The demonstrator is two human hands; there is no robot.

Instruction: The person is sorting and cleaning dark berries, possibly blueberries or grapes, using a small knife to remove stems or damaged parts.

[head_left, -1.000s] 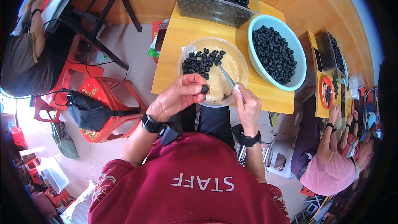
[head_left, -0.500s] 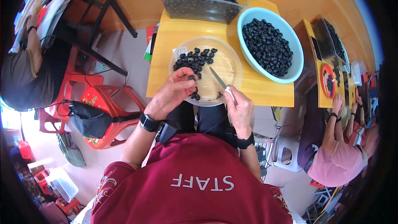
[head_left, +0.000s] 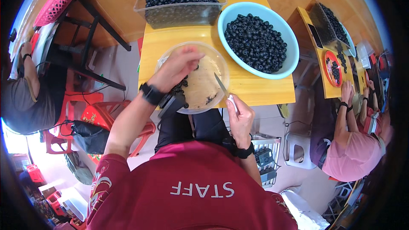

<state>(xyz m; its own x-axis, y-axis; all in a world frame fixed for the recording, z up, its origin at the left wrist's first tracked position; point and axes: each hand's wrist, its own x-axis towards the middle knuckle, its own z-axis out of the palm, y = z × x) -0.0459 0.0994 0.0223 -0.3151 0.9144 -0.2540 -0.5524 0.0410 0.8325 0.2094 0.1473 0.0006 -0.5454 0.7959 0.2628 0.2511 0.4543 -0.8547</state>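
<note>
My left hand [head_left: 178,66] reaches into a clear round bowl [head_left: 221,66] on the yellow table [head_left: 264,91], its fingers curled over small dark round fruits [head_left: 182,86] lying there; whether it grips one is hidden. My right hand [head_left: 239,115] sits at the bowl's near right rim and holds a small knife [head_left: 223,86] with a white handle, blade pointing into the bowl. A light blue bowl [head_left: 286,38] full of the same dark fruits stands to the right. A clear rectangular tub [head_left: 183,10] heaped with them stands behind.
A second yellow table [head_left: 328,87] at the right carries more fruit containers, and a person in a pink top [head_left: 353,157] works there. Another person [head_left: 21,98] sits at the far left. Red plastic stools [head_left: 91,115] stand by my left side.
My left hand has moved forward from the near rim deeper into the clear bowl, covering the fruits. My right hand has drawn back slightly with the knife.
</note>
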